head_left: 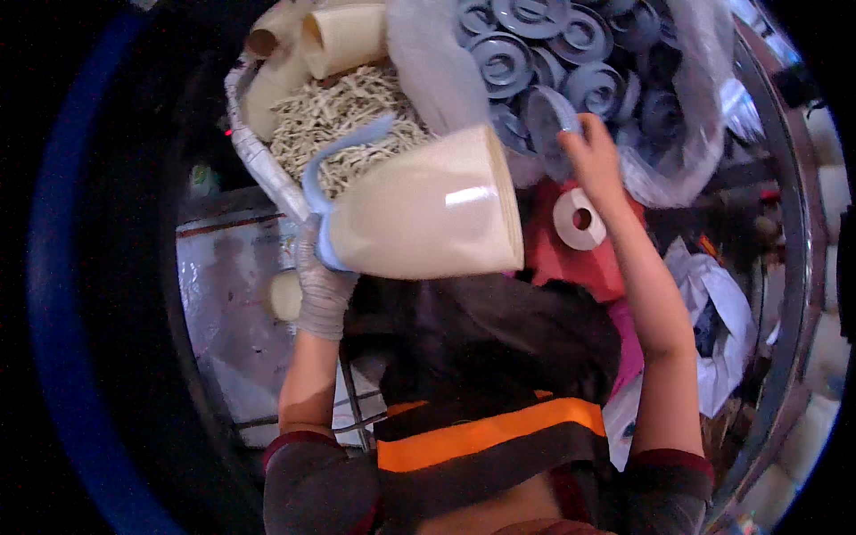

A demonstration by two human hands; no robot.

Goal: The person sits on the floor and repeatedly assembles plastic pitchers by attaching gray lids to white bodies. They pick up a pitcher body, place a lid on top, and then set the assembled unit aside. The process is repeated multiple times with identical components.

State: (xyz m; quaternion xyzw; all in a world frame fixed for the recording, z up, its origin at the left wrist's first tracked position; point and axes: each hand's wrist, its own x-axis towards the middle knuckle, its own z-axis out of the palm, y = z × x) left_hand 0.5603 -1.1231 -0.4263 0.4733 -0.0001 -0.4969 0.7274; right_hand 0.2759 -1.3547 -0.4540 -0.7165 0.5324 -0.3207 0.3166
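"Room first: what surrounds the person?"

"Darkness down the left, clutter down the right, with a crumpled white bag [727,312] beyond the right forearm. At the far side stand two big carriers: a clear plastic bag [700,152] and, to its left, a white sack [260,174]."

"And the surface?"

"A pale, glossy surface [223,348] shows at the left, with a round cream piece [285,296] by its right edge."

"What do the carriers hold?"

"Blue-grey rings [502,67] heap up to the far edge of the clear bag. Cream cups [348,43] sit toward the sack's far edge, with loose cream strips [312,120] nearer. Just below the clear bag's near edge is a red object [557,254], a cream ring [578,221] against it."

"Where's the thing being handled?"

"Cream container [428,218], tipped sideways before the sack's near right corner, wide end rightward, blue handle at the left."

"And the hands?"

"The gloved left hand [314,276] is closed on its blue base, some fingers hidden. The bare right hand [596,160] pinches a blurred blue-grey piece [547,129] at the clear bag's near edge."
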